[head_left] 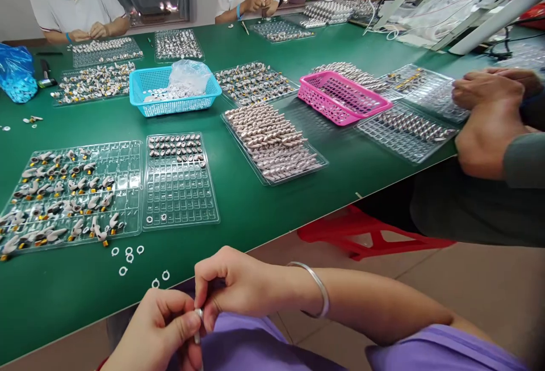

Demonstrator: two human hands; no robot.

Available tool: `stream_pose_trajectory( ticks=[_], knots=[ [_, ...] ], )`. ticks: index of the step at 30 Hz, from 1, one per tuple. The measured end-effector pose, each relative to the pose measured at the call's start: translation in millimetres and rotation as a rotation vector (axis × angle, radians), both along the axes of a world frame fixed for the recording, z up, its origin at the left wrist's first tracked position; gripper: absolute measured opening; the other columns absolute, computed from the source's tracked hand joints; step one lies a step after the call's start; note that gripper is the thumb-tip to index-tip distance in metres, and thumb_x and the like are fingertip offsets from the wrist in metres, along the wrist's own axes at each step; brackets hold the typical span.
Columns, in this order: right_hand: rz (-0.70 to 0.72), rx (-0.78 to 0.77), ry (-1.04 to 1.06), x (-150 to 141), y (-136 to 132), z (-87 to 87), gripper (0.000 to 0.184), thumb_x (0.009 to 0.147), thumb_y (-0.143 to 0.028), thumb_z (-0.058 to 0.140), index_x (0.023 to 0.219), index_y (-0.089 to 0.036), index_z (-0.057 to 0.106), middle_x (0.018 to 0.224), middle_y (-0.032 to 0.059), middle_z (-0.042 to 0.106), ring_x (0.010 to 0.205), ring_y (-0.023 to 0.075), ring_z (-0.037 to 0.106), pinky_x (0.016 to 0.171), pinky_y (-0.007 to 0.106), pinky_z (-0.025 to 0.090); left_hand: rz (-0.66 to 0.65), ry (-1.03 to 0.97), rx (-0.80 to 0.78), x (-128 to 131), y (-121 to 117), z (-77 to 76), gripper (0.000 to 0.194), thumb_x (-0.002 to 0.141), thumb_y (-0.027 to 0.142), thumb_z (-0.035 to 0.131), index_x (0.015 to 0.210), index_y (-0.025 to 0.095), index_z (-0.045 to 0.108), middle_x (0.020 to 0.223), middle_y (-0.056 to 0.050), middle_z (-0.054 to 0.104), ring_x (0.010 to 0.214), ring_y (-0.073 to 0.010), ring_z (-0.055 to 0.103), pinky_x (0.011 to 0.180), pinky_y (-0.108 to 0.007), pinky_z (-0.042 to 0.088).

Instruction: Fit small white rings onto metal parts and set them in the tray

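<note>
My left hand (159,325) pinches a small whitish earbud part (197,337) with a stem, held just off the table's front edge above my lap. Thumb and fingertips of my right hand (230,283) are closed on the upper end of the same part. Fingers hide much of it. On the table nearby lie several small white rings (129,258). A clear tray (128,183) at left holds earbud parts with yellow tabs. Beside it, another clear tray (179,200) carries rows of small dark-and-beige pieces at its far end and two white rings at its near end.
On the green table (264,217) stand a blue basket (170,108) with a plastic bag, a pink basket (327,104) and a tray of stacked stems (272,144). A co-worker's hands (489,98) rest at right; two people work opposite. A red stool (366,232) sits below.
</note>
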State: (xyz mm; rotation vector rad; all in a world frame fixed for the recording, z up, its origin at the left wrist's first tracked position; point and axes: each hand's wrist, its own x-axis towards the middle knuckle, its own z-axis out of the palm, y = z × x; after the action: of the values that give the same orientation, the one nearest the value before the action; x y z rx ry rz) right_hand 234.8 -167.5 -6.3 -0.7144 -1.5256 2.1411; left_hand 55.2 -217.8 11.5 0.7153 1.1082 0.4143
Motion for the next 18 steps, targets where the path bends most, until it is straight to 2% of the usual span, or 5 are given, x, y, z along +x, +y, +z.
stream_pose_trajectory(
  ticks=[6,9,12,15,18],
  knots=[
    [-0.080,-0.047,-0.079,-3.9,-8.8,-10.8,0.006,0.072,-0.011,0.067,0.068,-0.014,0.063,0.062,-0.0030,0.065,0.064,0.0108,0.067,0.060,0.019,0.050,0.020,0.059,-0.067,4.8,1.2,-9.8,0.049,0.059,0.060,0.078,0.055,0.015,0.059,0.039,0.000,0.060,0.030,-0.0073,0.048,0.035,-0.017,0.036],
    [-0.116,-0.098,-0.068,-4.9,-6.1,-16.8,0.010,0.068,-0.016,0.073,0.067,-0.013,0.064,0.063,-0.0027,0.066,0.064,0.0115,0.067,0.061,0.020,0.050,0.003,0.032,-0.071,1.7,6.0,-11.5,0.053,0.057,0.065,0.077,0.056,0.014,0.060,0.039,-0.001,0.060,0.029,-0.0069,0.047,0.034,-0.016,0.036],
    [-0.132,-0.161,0.000,-4.7,0.9,-18.6,0.020,0.064,-0.024,0.081,0.071,-0.013,0.066,0.064,-0.0013,0.068,0.063,0.0120,0.068,0.059,0.020,0.051,0.015,-0.036,-0.064,-3.3,12.6,-6.8,0.051,0.061,0.061,0.077,0.060,0.012,0.063,0.041,-0.002,0.063,0.032,-0.0073,0.051,0.038,-0.017,0.038],
    [-0.203,-0.193,0.111,-5.7,4.4,-19.2,0.027,0.063,-0.030,0.084,0.076,-0.012,0.068,0.065,0.0002,0.070,0.062,0.0117,0.068,0.060,0.021,0.053,0.094,-0.133,-0.056,-5.5,17.1,-3.7,0.043,0.068,0.054,0.076,0.063,0.013,0.064,0.044,-0.001,0.064,0.036,-0.0079,0.054,0.043,-0.017,0.041],
    [-0.316,-0.129,0.127,-8.6,1.2,-22.4,0.026,0.065,-0.031,0.083,0.079,-0.013,0.070,0.066,0.0011,0.071,0.062,0.0114,0.069,0.063,0.021,0.054,0.177,-0.181,-0.032,-4.2,17.6,-6.3,0.040,0.071,0.051,0.076,0.062,0.015,0.061,0.042,0.000,0.063,0.038,-0.0076,0.052,0.044,-0.017,0.039]
  ],
)
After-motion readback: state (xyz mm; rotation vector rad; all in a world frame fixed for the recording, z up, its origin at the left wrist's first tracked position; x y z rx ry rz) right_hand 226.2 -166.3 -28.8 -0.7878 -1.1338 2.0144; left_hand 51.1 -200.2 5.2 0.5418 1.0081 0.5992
